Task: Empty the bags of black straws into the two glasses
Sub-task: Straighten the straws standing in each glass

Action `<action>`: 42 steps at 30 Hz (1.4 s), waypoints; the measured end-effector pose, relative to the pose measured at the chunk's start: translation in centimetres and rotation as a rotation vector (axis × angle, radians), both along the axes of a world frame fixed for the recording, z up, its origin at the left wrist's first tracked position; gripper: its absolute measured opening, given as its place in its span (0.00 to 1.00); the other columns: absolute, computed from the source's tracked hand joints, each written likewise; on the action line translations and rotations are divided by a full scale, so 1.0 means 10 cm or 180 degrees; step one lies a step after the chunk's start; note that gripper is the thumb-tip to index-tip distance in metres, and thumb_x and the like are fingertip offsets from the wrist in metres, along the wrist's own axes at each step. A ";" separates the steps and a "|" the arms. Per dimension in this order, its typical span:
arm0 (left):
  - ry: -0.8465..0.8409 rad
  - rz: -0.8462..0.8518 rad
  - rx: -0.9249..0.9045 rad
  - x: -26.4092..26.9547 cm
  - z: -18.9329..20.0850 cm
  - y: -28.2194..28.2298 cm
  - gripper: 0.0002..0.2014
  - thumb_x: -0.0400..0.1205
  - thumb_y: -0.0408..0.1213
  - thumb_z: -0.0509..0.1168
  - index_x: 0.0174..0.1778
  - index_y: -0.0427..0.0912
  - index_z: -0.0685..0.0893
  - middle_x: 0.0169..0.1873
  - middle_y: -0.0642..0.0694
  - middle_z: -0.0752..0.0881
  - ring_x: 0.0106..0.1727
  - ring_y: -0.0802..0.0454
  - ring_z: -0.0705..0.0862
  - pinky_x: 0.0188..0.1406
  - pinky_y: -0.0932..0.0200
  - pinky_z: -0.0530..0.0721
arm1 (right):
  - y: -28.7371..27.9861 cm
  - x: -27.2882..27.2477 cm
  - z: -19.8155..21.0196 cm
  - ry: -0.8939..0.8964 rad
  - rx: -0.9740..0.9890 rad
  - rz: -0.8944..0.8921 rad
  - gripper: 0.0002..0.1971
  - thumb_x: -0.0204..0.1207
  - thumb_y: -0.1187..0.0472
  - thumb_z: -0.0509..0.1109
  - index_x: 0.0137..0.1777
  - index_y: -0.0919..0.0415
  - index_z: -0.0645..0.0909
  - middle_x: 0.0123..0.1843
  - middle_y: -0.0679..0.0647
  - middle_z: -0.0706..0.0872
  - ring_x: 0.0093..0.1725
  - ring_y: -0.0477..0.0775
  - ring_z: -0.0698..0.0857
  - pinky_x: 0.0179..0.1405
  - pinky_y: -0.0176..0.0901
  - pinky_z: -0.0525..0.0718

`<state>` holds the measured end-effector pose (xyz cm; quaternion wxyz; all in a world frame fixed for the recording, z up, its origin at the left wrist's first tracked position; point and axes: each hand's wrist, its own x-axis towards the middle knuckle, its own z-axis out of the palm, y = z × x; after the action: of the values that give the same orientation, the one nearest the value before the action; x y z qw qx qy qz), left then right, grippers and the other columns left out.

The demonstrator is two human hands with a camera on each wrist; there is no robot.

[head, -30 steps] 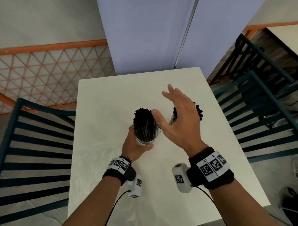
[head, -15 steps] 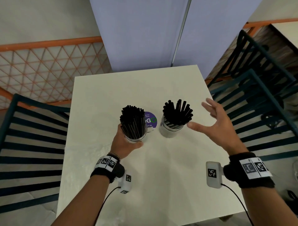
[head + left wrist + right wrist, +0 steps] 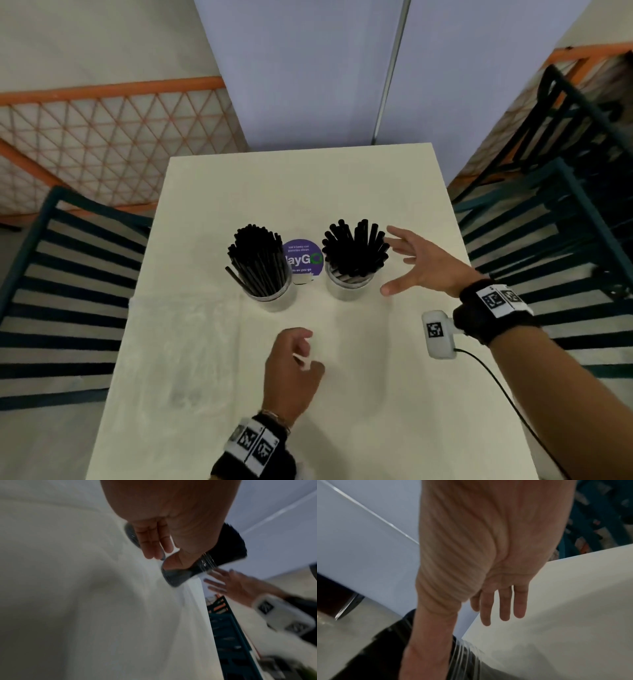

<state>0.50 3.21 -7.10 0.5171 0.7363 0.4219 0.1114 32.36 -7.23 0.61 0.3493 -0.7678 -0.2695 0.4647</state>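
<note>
Two clear glasses stand side by side mid-table, each packed with upright black straws. The left glass (image 3: pixel 271 295) holds a tight bundle of straws (image 3: pixel 258 260); the right glass (image 3: pixel 349 287) holds a looser, fanned bundle (image 3: pixel 354 248). My right hand (image 3: pixel 397 263) hovers just right of the right glass, fingers spread and straight, touching nothing. My left hand (image 3: pixel 305 353) is over the table nearer to me, well short of the left glass, fingers loosely curled and holding nothing. The left wrist view shows a glass (image 3: pixel 178 577) beyond my left fingers (image 3: pixel 154 545). No bags are in view.
A round purple sticker (image 3: pixel 303 257) lies on the white table (image 3: pixel 376 394) between the glasses. Dark slatted chairs flank the table at left (image 3: pixel 68 291) and right (image 3: pixel 548 240). A pale blue panel (image 3: pixel 325 68) stands behind the far edge.
My left hand has let go of the left glass and pulled back toward me. My right hand swung from above the glasses to the right of the right glass, still spread.
</note>
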 end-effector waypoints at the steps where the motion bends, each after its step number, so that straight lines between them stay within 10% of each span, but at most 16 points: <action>1: -0.0011 -0.0153 -0.0064 0.15 -0.04 -0.06 0.34 0.69 0.24 0.80 0.66 0.57 0.81 0.53 0.50 0.87 0.52 0.50 0.87 0.46 0.73 0.82 | 0.05 0.07 -0.01 -0.0004 -0.0018 0.0156 0.68 0.53 0.56 0.97 0.90 0.41 0.60 0.81 0.34 0.75 0.87 0.45 0.69 0.89 0.54 0.67; 7: -0.0240 -0.0008 -0.0209 1.18 -0.04 0.21 0.59 0.63 0.34 0.88 0.89 0.53 0.64 0.78 0.58 0.75 0.77 0.59 0.77 0.71 0.62 0.79 | 0.43 0.31 0.00 0.0000 -0.0171 0.1086 0.59 0.54 0.58 0.96 0.83 0.33 0.70 0.78 0.28 0.77 0.85 0.39 0.66 0.92 0.57 0.58; 14: -0.0204 0.0058 -0.0384 1.55 -0.24 0.42 0.49 0.54 0.45 0.92 0.73 0.53 0.80 0.58 0.56 0.93 0.60 0.53 0.93 0.58 0.48 0.94 | 0.72 0.18 0.03 0.0014 0.0447 0.1432 0.49 0.53 0.63 0.97 0.74 0.43 0.77 0.68 0.40 0.89 0.71 0.37 0.85 0.77 0.43 0.82; 18: -0.0178 -0.0067 -0.0294 1.57 -0.27 0.39 0.40 0.61 0.34 0.89 0.69 0.49 0.81 0.54 0.58 0.92 0.55 0.61 0.92 0.51 0.58 0.92 | 0.68 -0.15 -0.08 -0.0105 0.0824 0.0643 0.45 0.52 0.59 0.97 0.70 0.46 0.79 0.65 0.42 0.89 0.68 0.45 0.87 0.70 0.49 0.86; 21: -0.0191 -0.0131 -0.0330 1.59 -0.25 0.40 0.33 0.62 0.33 0.86 0.63 0.51 0.86 0.50 0.58 0.93 0.53 0.59 0.92 0.53 0.48 0.95 | 0.63 -0.46 -0.16 -0.0377 0.1122 -0.0325 0.42 0.52 0.57 0.97 0.66 0.46 0.79 0.60 0.41 0.90 0.62 0.43 0.89 0.63 0.45 0.88; 25: -0.0982 -0.0062 -0.1439 1.60 0.01 0.37 0.12 0.92 0.33 0.63 0.69 0.41 0.87 0.59 0.42 0.93 0.57 0.45 0.94 0.48 0.48 0.95 | 0.66 -0.82 -0.19 -0.0724 0.1310 -0.1466 0.40 0.54 0.51 0.95 0.65 0.40 0.78 0.59 0.36 0.89 0.59 0.37 0.89 0.56 0.32 0.87; 30: -0.1432 0.0926 -0.3682 1.62 -0.04 0.41 0.24 0.94 0.51 0.58 0.80 0.40 0.82 0.78 0.39 0.85 0.72 0.42 0.87 0.61 0.49 0.93 | 0.80 -1.06 -0.27 -0.0976 0.1118 -0.2374 0.42 0.53 0.45 0.92 0.68 0.39 0.76 0.59 0.36 0.88 0.60 0.40 0.89 0.58 0.41 0.91; 42: -0.1416 0.0674 -0.3936 1.62 -0.24 0.52 0.34 0.88 0.54 0.67 0.87 0.39 0.74 0.83 0.40 0.78 0.85 0.42 0.74 0.93 0.43 0.61 | 0.92 -1.21 -0.30 -0.1091 0.0972 -0.3039 0.45 0.50 0.43 0.93 0.67 0.38 0.74 0.60 0.38 0.89 0.58 0.40 0.90 0.59 0.43 0.93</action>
<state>16.75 8.40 -9.48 0.9053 0.2181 0.3614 0.0485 20.23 1.93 -2.43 0.5807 -0.8104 -0.0077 0.0772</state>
